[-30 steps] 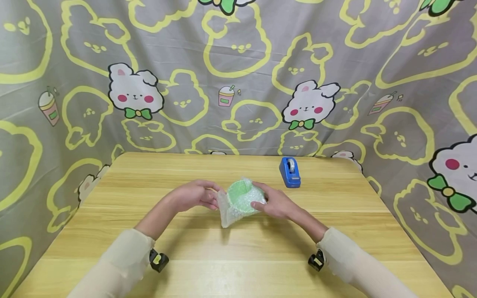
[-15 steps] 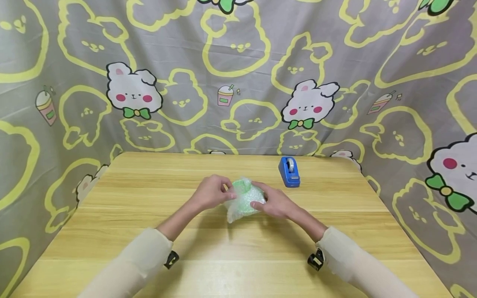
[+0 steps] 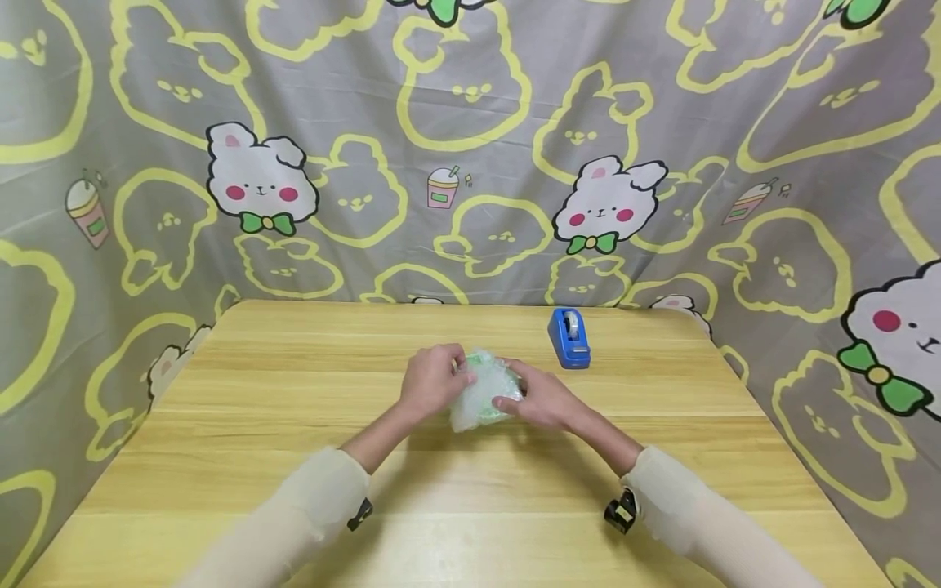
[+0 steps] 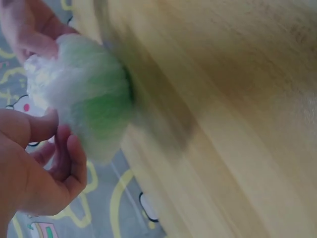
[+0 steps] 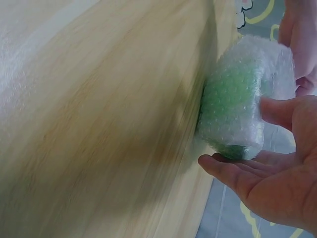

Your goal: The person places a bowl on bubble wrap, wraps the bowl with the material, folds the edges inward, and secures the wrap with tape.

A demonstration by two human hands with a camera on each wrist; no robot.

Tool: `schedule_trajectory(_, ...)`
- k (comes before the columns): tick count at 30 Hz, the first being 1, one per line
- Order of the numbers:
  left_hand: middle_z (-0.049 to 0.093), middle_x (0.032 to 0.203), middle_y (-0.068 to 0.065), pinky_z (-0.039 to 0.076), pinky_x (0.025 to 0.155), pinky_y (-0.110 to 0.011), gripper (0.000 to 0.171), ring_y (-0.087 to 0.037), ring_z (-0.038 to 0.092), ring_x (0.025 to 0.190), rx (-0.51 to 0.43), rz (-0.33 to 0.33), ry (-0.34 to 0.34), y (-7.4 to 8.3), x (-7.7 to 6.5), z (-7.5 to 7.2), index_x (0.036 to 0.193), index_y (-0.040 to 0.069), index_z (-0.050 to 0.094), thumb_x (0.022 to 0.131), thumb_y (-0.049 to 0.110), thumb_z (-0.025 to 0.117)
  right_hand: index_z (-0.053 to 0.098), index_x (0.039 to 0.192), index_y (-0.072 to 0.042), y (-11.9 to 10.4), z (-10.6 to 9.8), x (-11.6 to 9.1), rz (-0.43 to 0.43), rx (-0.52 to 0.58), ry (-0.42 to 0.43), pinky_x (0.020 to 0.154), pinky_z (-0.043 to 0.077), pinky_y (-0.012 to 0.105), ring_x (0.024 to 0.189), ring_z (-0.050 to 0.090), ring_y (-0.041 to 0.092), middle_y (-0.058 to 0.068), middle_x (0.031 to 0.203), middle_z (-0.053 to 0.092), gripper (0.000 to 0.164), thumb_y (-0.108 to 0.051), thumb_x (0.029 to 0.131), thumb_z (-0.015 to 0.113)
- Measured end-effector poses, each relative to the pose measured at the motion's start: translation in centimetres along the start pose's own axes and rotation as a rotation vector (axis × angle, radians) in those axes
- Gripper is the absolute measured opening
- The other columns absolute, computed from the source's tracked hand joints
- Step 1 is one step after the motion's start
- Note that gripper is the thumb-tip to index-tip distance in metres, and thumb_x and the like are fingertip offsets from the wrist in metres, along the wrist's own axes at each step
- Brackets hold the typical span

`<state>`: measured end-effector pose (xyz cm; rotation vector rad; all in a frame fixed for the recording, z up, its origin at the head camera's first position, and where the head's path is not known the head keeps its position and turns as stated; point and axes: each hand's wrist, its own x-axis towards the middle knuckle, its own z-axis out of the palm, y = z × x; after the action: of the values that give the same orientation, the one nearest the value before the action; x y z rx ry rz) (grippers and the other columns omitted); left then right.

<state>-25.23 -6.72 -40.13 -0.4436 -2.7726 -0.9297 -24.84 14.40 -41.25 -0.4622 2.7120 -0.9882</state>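
A green, round-edged cup-like item sits inside bubble wrap [image 3: 481, 396] at mid-table. The wrap covers most of it, and its green shows through the layers [image 5: 233, 91]. My left hand [image 3: 434, 380] pinches the wrap's edge between thumb and fingers at the upper left of the bundle. My right hand [image 3: 547, 398] holds the bundle from the right, with the thumb on the near side and the fingers behind and beneath. In the right wrist view, the right thumb presses the wrap while the fingers support its end.
A blue tape dispenser [image 3: 569, 337] with a roll of clear tape stands on the wooden table [image 3: 294, 343], behind and right of the hands. A grey curtain [image 3: 353, 90] with cartoon prints hangs along the back and both sides.
The left hand has come right and taken the loose wrap flap, folding it over the green item's open-looking side. The right hand keeps its hold in place.
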Motion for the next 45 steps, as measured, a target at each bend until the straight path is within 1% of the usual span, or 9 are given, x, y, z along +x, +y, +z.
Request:
schedule_trajectory(5,0.063,0.067,-0.001,0.047,0.056,-0.030,0.022,-0.016,0.054,0.061,0.084,-0.024,0.052,0.0,0.3,0.7,0.077,0.009,0.064,0.086,0.021,0.080,0.042,0.155,-0.014,-0.2,-0.1,0.1,0.008,-0.003,0.002,0.098,0.054,0.048,0.126,0.061,0.038,0.018,0.141,0.060,0.073,-0.036,0.093,0.073)
schedule_trajectory(13,0.064,0.075,-0.002,0.051,0.057,-0.032,0.021,-0.019,0.059,0.068,0.169,-0.079,0.026,0.3,0.4,1.5,0.084,0.009,0.065,0.088,0.024,0.079,0.043,0.155,-0.018,-0.5,0.0,0.1,-0.014,-0.026,0.016,0.097,0.054,0.050,0.121,0.063,0.037,0.019,0.141,0.061,0.073,-0.035,0.092,0.074)
schedule_trajectory(17,0.061,0.080,-0.003,0.052,0.057,-0.031,0.020,-0.019,0.057,0.069,0.209,-0.059,0.032,0.4,-0.1,2.3,0.092,0.006,0.063,0.089,0.021,0.077,0.042,0.156,-0.019,-0.4,0.1,0.2,-0.018,-0.033,0.022,0.095,0.053,0.050,0.115,0.065,0.033,0.020,0.140,0.061,0.074,-0.036,0.091,0.074)
schedule_trajectory(27,0.053,0.081,0.000,0.045,0.056,-0.026,0.018,-0.016,0.050,0.070,0.142,0.007,0.105,0.2,-1.2,3.2,0.099,0.009,0.052,0.095,0.014,0.069,0.043,0.155,-0.017,-0.5,0.2,0.1,-0.025,-0.057,0.024,0.092,0.053,0.048,0.106,0.065,0.027,0.021,0.135,0.064,0.073,-0.034,0.091,0.074)
schedule_trajectory(30,0.055,0.079,-0.001,0.047,0.064,-0.028,0.011,-0.017,0.051,0.072,0.097,0.051,0.057,0.3,-1.5,2.2,0.091,0.008,0.056,0.094,0.007,0.067,0.042,0.156,-0.017,-0.6,0.2,0.1,-0.020,-0.055,0.021,0.092,0.053,0.047,0.106,0.065,0.027,0.021,0.135,0.064,0.074,-0.034,0.091,0.074)
schedule_trajectory(33,0.062,0.081,-0.005,0.052,0.071,-0.033,0.009,-0.020,0.056,0.076,-0.001,0.043,-0.069,0.6,-1.6,0.5,0.088,0.003,0.063,0.088,-0.005,0.063,0.042,0.156,-0.017,-0.6,0.1,0.1,-0.018,-0.060,0.019,0.090,0.053,0.044,0.104,0.065,0.025,0.020,0.135,0.064,0.074,-0.035,0.092,0.074)
schedule_trajectory(39,0.070,0.107,-0.013,0.054,0.089,-0.043,0.024,-0.027,0.064,0.099,-0.053,-0.028,-0.333,1.0,-1.3,-2.2,0.108,0.001,0.073,0.084,-0.002,0.072,0.042,0.156,-0.018,-0.6,0.1,0.1,-0.009,-0.062,0.011,0.082,0.051,0.036,0.096,0.062,0.020,0.018,0.132,0.066,0.073,-0.034,0.092,0.074)
schedule_trajectory(42,0.070,0.112,-0.015,0.054,0.092,-0.046,0.031,-0.030,0.065,0.103,-0.024,0.016,-0.356,0.9,-1.3,-2.4,0.112,0.002,0.074,0.081,0.001,0.079,0.042,0.156,-0.018,-0.6,0.2,0.2,-0.011,-0.061,0.009,0.078,0.051,0.034,0.094,0.063,0.020,0.018,0.130,0.067,0.073,-0.033,0.092,0.074)
schedule_trajectory(45,0.070,0.116,-0.016,0.050,0.098,-0.052,0.034,-0.034,0.064,0.110,0.002,0.065,-0.311,0.6,-1.8,-1.9,0.113,0.003,0.074,0.080,0.007,0.084,0.042,0.156,-0.018,-0.5,0.2,0.3,-0.011,-0.058,0.008,0.073,0.050,0.032,0.088,0.062,0.019,0.017,0.122,0.069,0.074,-0.032,0.091,0.075)
